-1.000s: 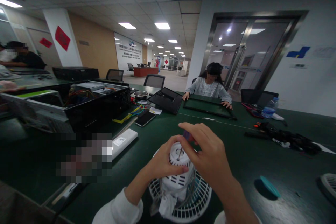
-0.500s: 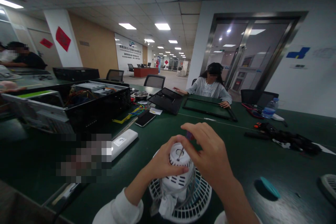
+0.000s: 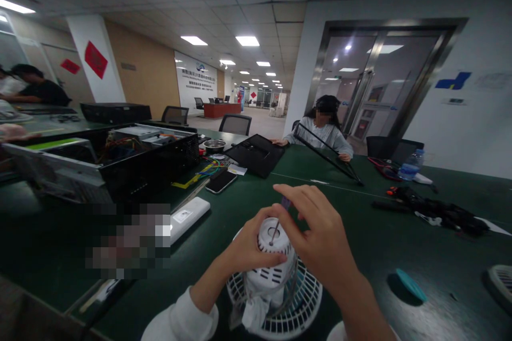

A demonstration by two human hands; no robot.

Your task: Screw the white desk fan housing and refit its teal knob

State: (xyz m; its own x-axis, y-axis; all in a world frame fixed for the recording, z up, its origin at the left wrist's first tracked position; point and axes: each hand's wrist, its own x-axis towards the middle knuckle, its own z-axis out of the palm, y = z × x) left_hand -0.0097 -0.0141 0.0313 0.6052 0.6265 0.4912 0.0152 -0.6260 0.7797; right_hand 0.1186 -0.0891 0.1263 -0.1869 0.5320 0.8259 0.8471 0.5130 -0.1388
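A small white electric fan point(image 3: 267, 277) rests grille down on the green table, its slotted motor housing upward. My left hand point(image 3: 250, 248) wraps around the housing from the left, thumb across its near side. Between the fingertips of my right hand point(image 3: 316, 229) is the purple handle of a screwdriver point(image 3: 274, 232). Its thin shaft slants down, with the tip at a small hole in the top of the housing. My right fingers partly hide the handle. Below the housing the round white grille point(image 3: 308, 306) touches the table.
An opened black computer case point(image 3: 148, 170) stands at left, near a phone point(image 3: 221, 181) and a white power strip point(image 3: 190, 218). Across the table a person holds a black frame point(image 3: 330, 155) beside a dark panel point(image 3: 256, 154). At right lie a teal disc point(image 3: 411, 285) and a bottle point(image 3: 411, 165).
My hands, the fan and the screwdriver stay almost in place; the screwdriver handle shifts slightly. Across the table, the person has tilted the black frame up off the surface, and the dark panel has shifted right.
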